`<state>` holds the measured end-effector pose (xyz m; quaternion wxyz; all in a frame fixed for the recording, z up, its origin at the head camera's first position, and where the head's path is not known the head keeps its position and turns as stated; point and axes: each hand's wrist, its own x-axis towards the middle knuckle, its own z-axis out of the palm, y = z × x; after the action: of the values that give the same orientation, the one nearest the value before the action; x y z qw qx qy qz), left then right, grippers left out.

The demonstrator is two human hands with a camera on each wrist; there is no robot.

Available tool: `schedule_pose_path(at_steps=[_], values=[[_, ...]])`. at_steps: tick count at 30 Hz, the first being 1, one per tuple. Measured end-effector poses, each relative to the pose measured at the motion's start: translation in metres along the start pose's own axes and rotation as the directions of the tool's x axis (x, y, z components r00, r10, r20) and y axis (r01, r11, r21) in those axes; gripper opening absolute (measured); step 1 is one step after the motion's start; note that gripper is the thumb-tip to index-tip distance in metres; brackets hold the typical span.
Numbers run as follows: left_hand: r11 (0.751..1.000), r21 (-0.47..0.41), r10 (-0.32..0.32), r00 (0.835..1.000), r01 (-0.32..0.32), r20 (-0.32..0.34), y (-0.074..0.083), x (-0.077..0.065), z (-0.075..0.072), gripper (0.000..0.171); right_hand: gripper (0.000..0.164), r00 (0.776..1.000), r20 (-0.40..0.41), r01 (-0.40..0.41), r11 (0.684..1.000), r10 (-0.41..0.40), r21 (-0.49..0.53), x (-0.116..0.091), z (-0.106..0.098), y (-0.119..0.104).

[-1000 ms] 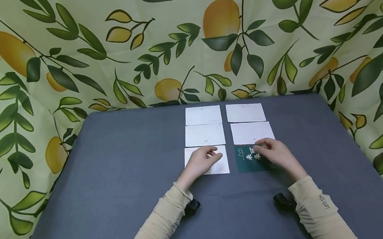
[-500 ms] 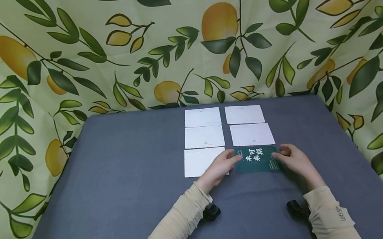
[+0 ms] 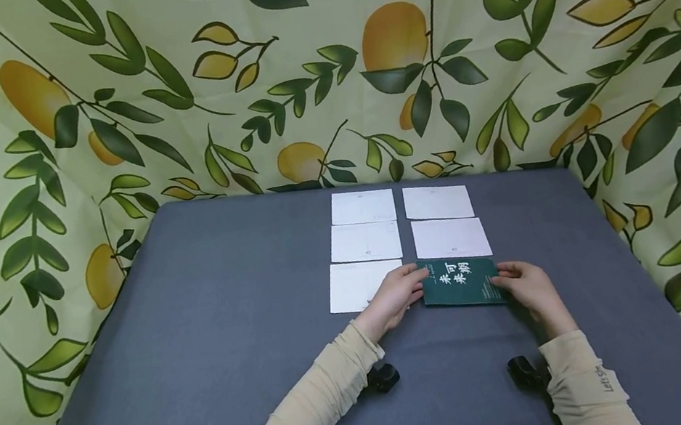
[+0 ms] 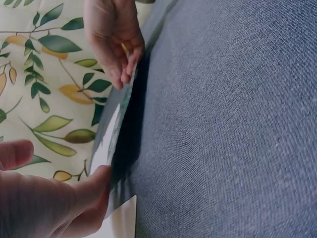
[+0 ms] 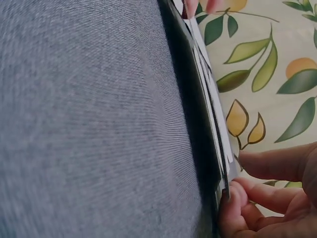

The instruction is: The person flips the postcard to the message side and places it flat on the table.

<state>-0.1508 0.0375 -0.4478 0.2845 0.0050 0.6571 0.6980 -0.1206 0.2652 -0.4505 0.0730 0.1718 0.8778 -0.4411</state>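
A dark green postcard [image 3: 463,288] with white Chinese characters is raised slightly off the table, a dark shadow showing under it in both wrist views. At its left edge my left hand [image 3: 395,296] pinches it between thumb and fingers. My right hand [image 3: 529,289] pinches the opposite edge, thumb on top and fingertips below, as the right wrist view shows. Just left of it lies a white card [image 3: 358,285], partly covered by my left hand. Behind the postcard lies another white card [image 3: 451,238].
More white cards lie flat farther back in two columns, among them a left one [image 3: 365,242] and a far right one [image 3: 438,202]. They rest on a grey cloth-covered table [image 3: 231,317]. A leaf-and-fruit printed curtain [image 3: 305,63] hangs behind and at the sides.
My left hand has moved right from the white card to the green postcard's left edge. My right hand has shifted to its right edge, and the postcard has come up slightly off the table.
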Motion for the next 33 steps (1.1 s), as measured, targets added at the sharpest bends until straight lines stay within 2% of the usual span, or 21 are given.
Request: schedule_pose_path(at_steps=[3,6,12,15,21,23,25,28,30,32,33], values=[[0.999,-0.051,0.012,1.000,-0.013,-0.014,0.002,0.001,0.002,0.054,0.047,0.999,-0.040,-0.004,0.999,0.005,0.037,0.000,-0.002,-0.001],[0.996,-0.083,0.033,0.999,-0.036,-0.035,0.005,0.002,0.003,0.050,0.044,0.993,-0.115,-0.018,0.995,0.029,0.101,0.001,-0.003,-0.003],[0.997,-0.049,0.054,0.996,-0.058,-0.076,0.009,0.000,0.008,0.042,0.038,0.958,-0.270,-0.018,0.963,0.093,0.270,0.005,-0.006,-0.008],[0.997,-0.043,0.062,0.993,-0.066,-0.098,0.010,0.000,0.009,0.039,0.035,0.949,-0.296,0.002,0.939,0.106,0.345,0.005,-0.008,-0.009],[0.993,-0.030,0.107,0.985,-0.112,-0.135,0.012,0.003,0.008,0.033,0.022,0.943,-0.316,0.021,0.923,0.109,0.384,0.001,-0.013,-0.008],[0.991,-0.037,0.120,0.983,-0.126,-0.140,0.013,0.004,0.007,0.032,0.014,0.943,-0.315,0.041,0.905,0.104,0.423,0.000,-0.014,-0.007],[0.989,-0.043,0.136,0.982,-0.142,-0.134,0.013,0.005,0.006,0.033,0.004,0.951,-0.296,0.082,0.853,0.088,0.516,-0.001,-0.016,-0.006],[0.986,-0.057,0.149,0.981,-0.157,-0.125,0.013,0.007,0.005,0.032,0.014,0.968,-0.247,0.132,0.734,0.050,0.666,-0.004,-0.019,-0.005],[0.985,-0.058,0.152,0.981,-0.160,-0.123,0.013,0.008,0.004,0.032,0.015,0.968,-0.248,0.165,0.654,0.037,0.739,0.008,-0.018,0.011],[0.987,-0.046,0.148,0.981,-0.155,-0.124,0.013,0.008,0.004,0.028,0.016,0.964,-0.267,0.197,0.621,0.019,0.758,0.020,-0.016,0.029],[0.988,-0.026,0.148,0.982,-0.152,-0.121,0.014,0.008,0.004,0.026,0.017,0.959,-0.284,0.210,0.626,0.019,0.751,0.027,-0.015,0.038]])
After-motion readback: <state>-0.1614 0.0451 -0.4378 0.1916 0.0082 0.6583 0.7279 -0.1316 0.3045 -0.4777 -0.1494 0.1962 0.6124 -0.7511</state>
